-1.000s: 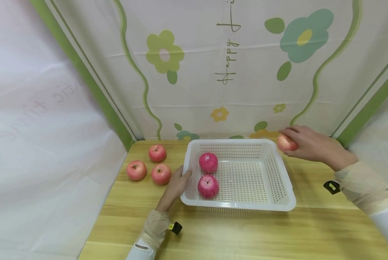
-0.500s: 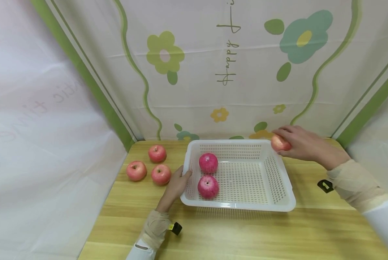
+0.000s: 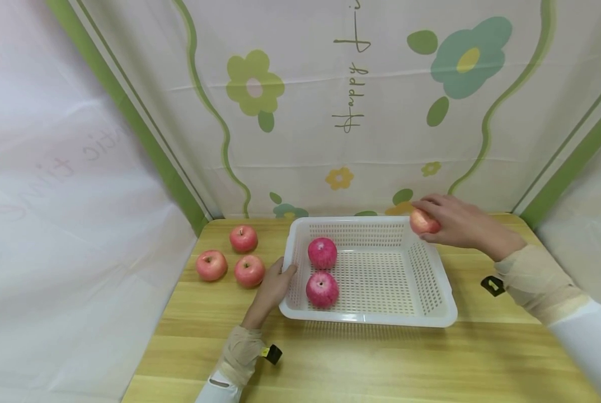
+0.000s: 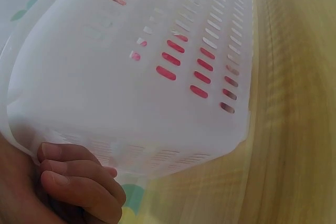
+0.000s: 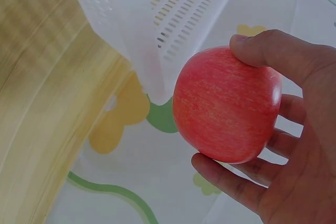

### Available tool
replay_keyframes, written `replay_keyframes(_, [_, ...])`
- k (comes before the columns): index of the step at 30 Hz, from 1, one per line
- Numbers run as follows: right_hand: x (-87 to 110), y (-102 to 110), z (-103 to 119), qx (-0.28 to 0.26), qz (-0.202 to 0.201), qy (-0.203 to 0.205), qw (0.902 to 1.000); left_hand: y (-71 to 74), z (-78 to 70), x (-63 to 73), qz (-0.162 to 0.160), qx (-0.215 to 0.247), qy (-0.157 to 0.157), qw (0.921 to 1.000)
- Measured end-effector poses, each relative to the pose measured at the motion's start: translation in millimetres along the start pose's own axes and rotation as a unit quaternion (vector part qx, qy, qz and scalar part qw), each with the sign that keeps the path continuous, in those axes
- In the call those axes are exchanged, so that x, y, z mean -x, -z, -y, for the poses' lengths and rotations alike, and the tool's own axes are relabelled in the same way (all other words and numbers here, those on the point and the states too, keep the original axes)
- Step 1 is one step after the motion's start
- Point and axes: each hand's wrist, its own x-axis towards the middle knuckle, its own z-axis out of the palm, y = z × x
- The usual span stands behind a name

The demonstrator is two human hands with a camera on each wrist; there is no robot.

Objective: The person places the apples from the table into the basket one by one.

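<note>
"Around half past one, taking the basket [image 3: 361, 318] as the dial with 12 at its far edge: what does the right hand [image 3: 459, 224] have?"

"A pale-red apple [image 3: 424, 221], gripped with the thumb on one side and curled fingers on the other. It's raised near the corner of the rim; I can't tell whether it is over the basket or just outside."

"What might go wrong there?"

"A slip, I'd judge. The skin looks glossy and smooth. Dropped outside, it could roll across the table [image 3: 361, 375]; carried too low, it could knock the rim."

"Would the basket take that?"

"Probably. The left hand [image 3: 274, 284] grips its rim at 9 o'clock. Should that hold loosen, a bump might slide the basket; a hard pull might tip it."

"And inside?"

"The farther crimson fruit [image 3: 323, 253] sits toward 10, the nearer crimson fruit [image 3: 323, 290] toward 8. They're close together, and round enough that a jolt could set them rolling toward 3."

"Beyond the left hand?"

"Three loose apples [image 3: 250, 271], out past 9 o'clock. The closest lies just beside that hand, so a careless turn of the wrist could push it away. Farthest, at 12, stands the printed cloth [image 3: 300, 145]."
</note>
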Motion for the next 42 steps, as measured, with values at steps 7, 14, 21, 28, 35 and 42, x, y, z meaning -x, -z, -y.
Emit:
replay_keyframes(7, [-3.2, -2.4, 5.4, -0.006, -0.004, 0.007, 0.9999, 0.1, 1.0, -0.2, 0.002, 0.004, -0.001, 1.0])
replay_keyframes(14, [-7.5, -3.3, 9.0, -0.006, -0.001, 0.01, 0.9999, 0.3, 2.0, -1.3, 0.002, 0.006, -0.001, 1.0])
replay_keyframes(21, [-11.8, -4.9, 13.8, -0.01, 0.004, 0.012, 0.9999, 0.3, 1.8, -0.9, 0.0, 0.003, -0.002, 1.0])
replay_keyframes(28, [-16.2, -5.5, 18.4, -0.01, 0.004, 0.018, 0.9998, 0.5, -0.6, -0.5, 0.001, -0.001, -0.004, 1.0])
replay_keyframes(35, [-21.2, -9.4, 23.2, -0.011, 0.002, 0.026, 0.9996, 1.0, -1.7, -0.6, 0.003, 0.001, -0.006, 1.0])
replay_keyframes(42, [-25.6, -14.1, 27.7, -0.01, 0.0, 0.04, 0.9992, 0.7, -1.8, 0.5, 0.005, -0.005, -0.001, 1.0])
